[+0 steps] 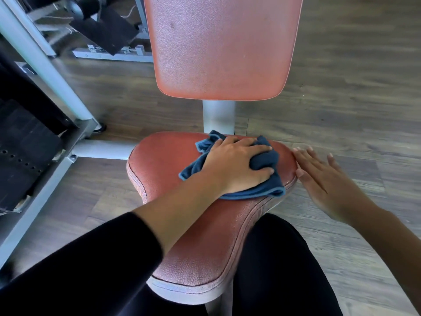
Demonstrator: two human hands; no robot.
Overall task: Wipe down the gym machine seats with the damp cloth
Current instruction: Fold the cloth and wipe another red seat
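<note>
Gripping the cloth, your left hand presses it on the seat's right side; your right hand, fingers straight, is just beside the seat.

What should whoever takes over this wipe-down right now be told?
Left hand: grips the bunched blue cloth, pressing it on the rear right part of the red seat pad.
Right hand: open, fingers straight, holding nothing, at the seat pad's right edge; contact cannot be told.
Done: wiping of this seat pad is under way; how much is covered cannot be told.
Left: probably the front of the seat pad, then the red backrest, then the other machines' seats.
</note>
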